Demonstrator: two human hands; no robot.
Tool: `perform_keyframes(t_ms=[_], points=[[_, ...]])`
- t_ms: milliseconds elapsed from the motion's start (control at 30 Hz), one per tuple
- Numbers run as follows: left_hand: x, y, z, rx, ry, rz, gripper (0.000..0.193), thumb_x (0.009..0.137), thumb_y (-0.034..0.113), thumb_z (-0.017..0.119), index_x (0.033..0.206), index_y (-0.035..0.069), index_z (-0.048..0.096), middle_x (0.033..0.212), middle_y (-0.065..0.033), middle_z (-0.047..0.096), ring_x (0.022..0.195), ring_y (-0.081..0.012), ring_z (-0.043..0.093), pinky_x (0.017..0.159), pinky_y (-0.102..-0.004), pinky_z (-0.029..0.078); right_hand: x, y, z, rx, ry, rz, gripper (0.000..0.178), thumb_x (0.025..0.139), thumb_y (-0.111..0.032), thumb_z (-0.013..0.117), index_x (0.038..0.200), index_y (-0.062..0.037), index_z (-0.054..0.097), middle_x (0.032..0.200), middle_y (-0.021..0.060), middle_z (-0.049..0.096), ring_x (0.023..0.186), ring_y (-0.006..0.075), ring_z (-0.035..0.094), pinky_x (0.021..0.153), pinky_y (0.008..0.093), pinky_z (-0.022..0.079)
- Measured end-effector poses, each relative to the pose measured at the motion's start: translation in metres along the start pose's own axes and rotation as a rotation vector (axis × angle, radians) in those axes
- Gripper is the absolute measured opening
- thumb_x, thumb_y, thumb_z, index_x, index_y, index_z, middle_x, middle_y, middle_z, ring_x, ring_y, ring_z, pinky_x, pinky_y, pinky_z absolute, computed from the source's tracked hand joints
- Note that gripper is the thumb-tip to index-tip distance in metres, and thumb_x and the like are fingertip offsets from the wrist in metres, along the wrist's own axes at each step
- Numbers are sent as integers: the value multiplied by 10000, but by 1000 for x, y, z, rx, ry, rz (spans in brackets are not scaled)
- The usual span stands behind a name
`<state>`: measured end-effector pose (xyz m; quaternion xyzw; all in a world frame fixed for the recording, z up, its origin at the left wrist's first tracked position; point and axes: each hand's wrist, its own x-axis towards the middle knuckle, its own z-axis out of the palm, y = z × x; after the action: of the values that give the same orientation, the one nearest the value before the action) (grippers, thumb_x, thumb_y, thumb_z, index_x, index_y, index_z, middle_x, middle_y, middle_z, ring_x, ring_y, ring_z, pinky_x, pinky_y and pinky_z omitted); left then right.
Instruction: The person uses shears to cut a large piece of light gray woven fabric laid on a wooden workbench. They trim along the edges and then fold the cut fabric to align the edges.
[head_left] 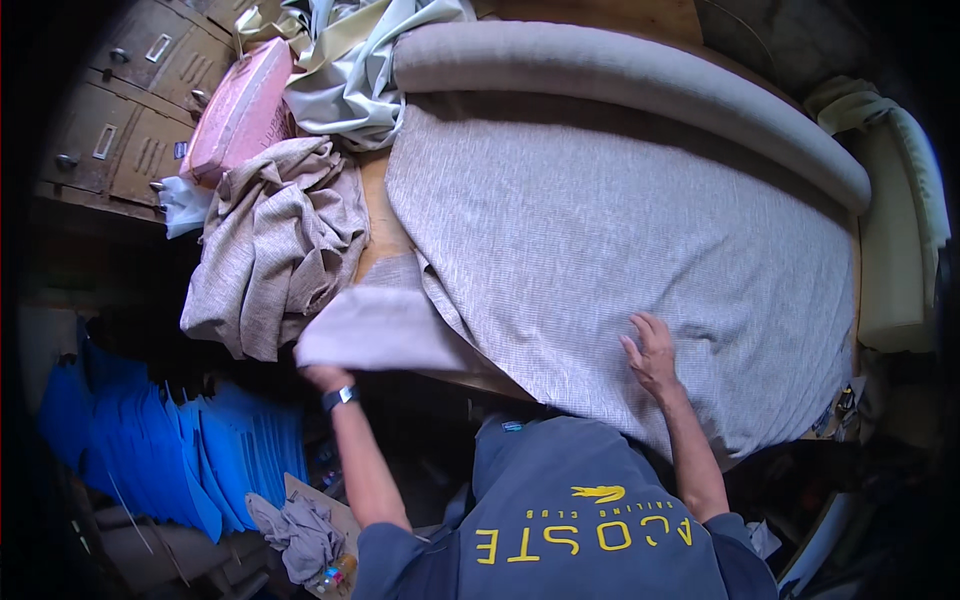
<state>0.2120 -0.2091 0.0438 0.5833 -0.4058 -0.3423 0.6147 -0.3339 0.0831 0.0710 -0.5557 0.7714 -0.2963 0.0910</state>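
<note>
A wide sheet of grey woven fabric [600,230] covers the table and runs back to a thick fabric roll [620,75] at the far side. My left hand [325,378], with a dark-banded watch on its wrist, grips the near left end of a paler fabric flap [385,325]. The flap is lifted and slightly blurred, and my fingertips are partly hidden by it. Over the grey sheet's near part, my right hand [652,355] rests with its fingers apart and nothing held. Wrinkles spread through the cloth around it.
Crumpled grey-brown fabric [280,240] lies left of the sheet, below a pink package [240,110]. Pale shiny material [350,80] is heaped behind. Metal lockers [130,110] stand far left, blue sheets [190,460] hang below, and a cream roll [890,240] stands at the right.
</note>
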Motion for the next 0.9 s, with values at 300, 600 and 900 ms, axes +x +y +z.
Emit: perform_keyframes(t_ms=[300, 600, 900], points=[[28, 196, -206, -75, -50, 247, 678, 971, 483, 372, 1299, -80, 560, 1267, -315, 602, 1100, -452, 638, 924, -557, 543, 101, -209, 155, 74, -474, -268, 433, 910, -455, 646, 948, -24, 639, 936, 184, 672, 892, 354, 647, 801, 458, 523], [15, 250, -229, 182, 143, 264, 651, 969, 467, 390, 1250, -87, 585, 1229, -321, 615, 1068, -452, 645, 903, -545, 547, 98, -288, 263, 327, -552, -592, 115, 820, -129, 586, 821, -44, 664, 825, 179, 678, 775, 393, 672, 697, 488, 564], [61, 255, -101, 161, -60, 330, 626, 967, 451, 408, 1201, -94, 610, 1191, -327, 629, 1037, -452, 652, 883, -532, 551, 36, -237, 186, 555, -648, -522, 332, 899, -274, 659, 1127, -36, 623, 1141, 183, 636, 1059, 371, 606, 937, 465, 498]])
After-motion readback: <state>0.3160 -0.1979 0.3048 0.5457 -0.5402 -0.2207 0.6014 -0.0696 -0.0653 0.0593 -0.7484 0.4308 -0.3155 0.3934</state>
